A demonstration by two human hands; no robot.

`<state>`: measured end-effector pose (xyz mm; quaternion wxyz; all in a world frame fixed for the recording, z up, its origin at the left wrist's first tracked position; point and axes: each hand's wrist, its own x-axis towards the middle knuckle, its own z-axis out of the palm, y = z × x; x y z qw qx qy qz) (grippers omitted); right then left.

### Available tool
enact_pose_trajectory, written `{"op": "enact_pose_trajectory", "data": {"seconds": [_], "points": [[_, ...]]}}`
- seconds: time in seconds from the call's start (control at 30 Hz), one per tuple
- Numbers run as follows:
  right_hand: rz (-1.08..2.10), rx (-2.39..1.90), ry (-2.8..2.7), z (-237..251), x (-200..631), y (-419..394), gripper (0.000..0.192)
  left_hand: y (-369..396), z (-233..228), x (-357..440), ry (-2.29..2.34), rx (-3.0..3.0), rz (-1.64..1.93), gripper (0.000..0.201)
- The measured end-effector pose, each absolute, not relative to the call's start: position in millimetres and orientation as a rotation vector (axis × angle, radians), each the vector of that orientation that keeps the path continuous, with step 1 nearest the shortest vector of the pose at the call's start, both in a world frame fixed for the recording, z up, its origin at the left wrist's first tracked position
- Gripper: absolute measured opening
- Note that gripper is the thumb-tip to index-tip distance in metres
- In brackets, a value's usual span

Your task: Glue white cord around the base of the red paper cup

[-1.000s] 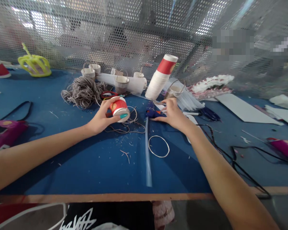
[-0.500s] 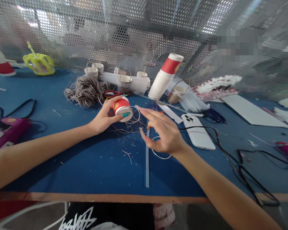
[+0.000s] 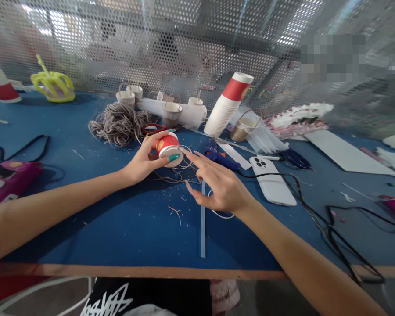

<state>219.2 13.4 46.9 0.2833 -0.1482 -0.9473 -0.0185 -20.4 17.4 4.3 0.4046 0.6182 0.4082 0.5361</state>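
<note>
My left hand [image 3: 141, 161] is closed around a small red and white paper cup [image 3: 167, 145], tilted so its pale base faces me. The thumb, with a green nail, presses on the cup's lower edge. My right hand [image 3: 217, 180] has its fingers apart and holds nothing. Its index fingertip is at the cup's right edge; whether it touches cannot be made out. Thin loops of cord [image 3: 171, 179] lie beneath the cup. Behind the right hand lies a blue glue gun [image 3: 217, 156]. A clear glue stick [image 3: 203, 228] extends below the right hand.
A heap of grey cord [image 3: 118, 125] sits behind my left hand. Several small handled cups, such as this one [image 3: 171, 115], stand farther back near a leaning stack of paper cups [image 3: 225, 107]. A white phone [image 3: 272, 182] and a black cable [image 3: 316, 219] lie to the right.
My right hand has moved slightly left, bringing its index finger to the cup's edge. More of the blue glue gun shows behind it. The left hand still holds the cup.
</note>
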Motion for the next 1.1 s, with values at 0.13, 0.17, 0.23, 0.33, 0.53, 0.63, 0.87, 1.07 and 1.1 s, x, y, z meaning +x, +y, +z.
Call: {"op": "enact_pose_trajectory", "data": {"seconds": [0.13, 0.17, 0.23, 0.33, 0.53, 0.63, 0.87, 1.07, 1.1], "points": [[-0.061, -0.414, -2.549, 47.0, 218.0, 13.1, 0.005, 17.1, 4.6, -20.7, 1.035, 1.564, 1.358, 0.067], [-0.06, -0.42, -2.552, 47.0, 217.7, 13.1, 0.005, 17.1, 4.6, -20.8, 1.034, 1.57, 1.36, 0.067], [-0.051, -0.425, -2.553, 46.8, 217.2, 13.1, 0.005, 16.9, 4.6, -20.9, 1.03, 1.579, 1.358, 0.067], [-0.039, -0.414, -2.544, 47.1, 217.2, 13.2, 0.004, 16.8, 5.0, -20.9, 1.036, 1.576, 1.347, 0.067], [-0.057, -0.367, -2.511, 48.8, 217.6, 12.9, 0.004, 17.6, 4.8, -20.5, 1.036, 1.552, 1.341, 0.07], [0.011, -0.384, -2.459, 48.9, 217.7, 11.4, 0.006, 18.0, 4.1, -20.9, 1.009, 1.55, 1.338, 0.07], [0.158, -0.493, -2.386, 51.6, 217.4, 9.5, 0.023, 17.5, 3.4, -21.5, 1.0, 1.553, 1.333, 0.069], [0.295, -0.492, -2.355, 53.0, 218.4, 10.0, 0.009, 17.3, 3.7, -22.0, 0.992, 1.603, 1.329, 0.068], [0.331, -0.513, -2.3, 52.1, 218.6, 10.8, 0.008, 17.4, 3.6, -22.2, 0.985, 1.611, 1.328, 0.068]]}}
